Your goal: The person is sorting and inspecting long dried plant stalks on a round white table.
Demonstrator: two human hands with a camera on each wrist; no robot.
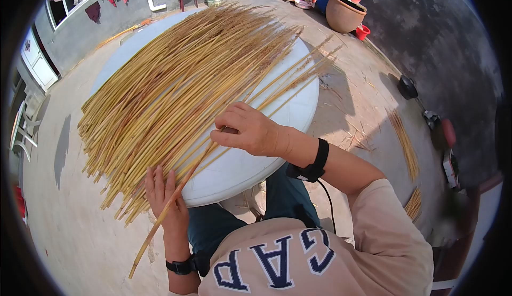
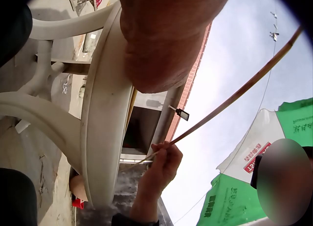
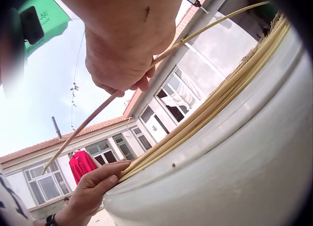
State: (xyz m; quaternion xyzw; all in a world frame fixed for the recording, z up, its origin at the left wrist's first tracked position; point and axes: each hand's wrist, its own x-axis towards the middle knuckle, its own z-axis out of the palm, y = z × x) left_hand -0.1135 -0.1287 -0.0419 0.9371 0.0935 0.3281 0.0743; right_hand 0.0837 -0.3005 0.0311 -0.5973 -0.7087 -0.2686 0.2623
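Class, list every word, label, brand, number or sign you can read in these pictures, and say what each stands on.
"GAP": upside down, on the beige shirt.
Green and white canopy: characters too small to read.
Its red label: too blurred to read.
White door: mark too small to read.

Room opens over the table's near rim (image 1: 234,181), with the stalk pile (image 1: 154,98) and slanting stalk (image 1: 159,220) obstructing leftward.
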